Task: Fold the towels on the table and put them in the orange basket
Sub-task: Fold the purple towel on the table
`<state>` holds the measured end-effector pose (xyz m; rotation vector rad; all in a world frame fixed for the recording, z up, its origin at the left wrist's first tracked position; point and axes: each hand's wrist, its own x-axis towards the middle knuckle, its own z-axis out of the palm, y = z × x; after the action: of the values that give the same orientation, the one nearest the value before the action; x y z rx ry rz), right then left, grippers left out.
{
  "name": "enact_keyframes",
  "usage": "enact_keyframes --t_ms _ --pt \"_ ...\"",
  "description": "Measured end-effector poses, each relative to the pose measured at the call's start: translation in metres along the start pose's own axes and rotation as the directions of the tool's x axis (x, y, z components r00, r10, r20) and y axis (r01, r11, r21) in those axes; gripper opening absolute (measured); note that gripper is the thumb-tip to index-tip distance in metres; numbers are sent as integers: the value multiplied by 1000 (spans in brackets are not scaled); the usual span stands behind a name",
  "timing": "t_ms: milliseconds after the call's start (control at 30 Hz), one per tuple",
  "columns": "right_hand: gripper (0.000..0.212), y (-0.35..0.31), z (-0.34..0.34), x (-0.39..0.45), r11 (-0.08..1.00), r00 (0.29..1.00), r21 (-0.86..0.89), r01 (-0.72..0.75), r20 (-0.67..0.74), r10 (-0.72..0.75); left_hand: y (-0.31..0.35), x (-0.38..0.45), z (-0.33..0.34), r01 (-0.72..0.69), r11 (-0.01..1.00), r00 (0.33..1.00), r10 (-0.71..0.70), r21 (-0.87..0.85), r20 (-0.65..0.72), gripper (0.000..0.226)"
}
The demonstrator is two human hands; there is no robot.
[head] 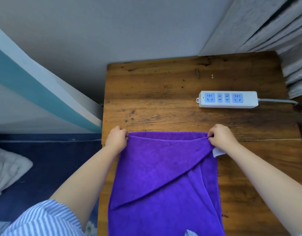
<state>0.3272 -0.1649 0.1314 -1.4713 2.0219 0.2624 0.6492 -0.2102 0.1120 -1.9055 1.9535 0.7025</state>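
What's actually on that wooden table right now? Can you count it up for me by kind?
Purple towel: 1, pinched at its far corners by the left hand and right hand
White power strip: 1
Total on the table: 2
No orange basket is in view.

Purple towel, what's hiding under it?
Under the purple towel you can see only the wooden table, which sticks out around it. A white tag peeks out by the right hand. Anything else underneath is covered, so I can't tell.
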Motion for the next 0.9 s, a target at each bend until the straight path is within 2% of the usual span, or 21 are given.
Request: enact_keyframes --t_ms 133,300,567,667,767,833,900 --pt "14 -1 -6 3 1000 998 19 -17 58 16 -5 2 -2 -55 998 997 56 -20 45 19" --pt "12 9 -15 -5 994 997 99 45 53 -51 -13 -4 -11 -104 991 992 109 -85 57 11" --pt "2 6 -45 -45 962 997 263 67 27 -77 -27 -44 -43 -166 984 985 162 -69 -66 5" --pt "4 -1 -57 -69 954 994 282 106 -29 -102 -28 -64 -54 -176 984 977 178 25 -114 27" --pt "7 -7 -71 -97 951 985 268 155 -113 -129 -29 -87 -68 -155 976 957 187 151 -223 23" --pt "9 -9 -80 -116 945 972 259 198 -180 -154 -29 -102 -78 -118 985 935 152 125 -320 21" --pt "4 -11 -93 -131 934 937 244 262 -295 -186 -24 -113 -93 -126 992 904 117 4 -411 23"
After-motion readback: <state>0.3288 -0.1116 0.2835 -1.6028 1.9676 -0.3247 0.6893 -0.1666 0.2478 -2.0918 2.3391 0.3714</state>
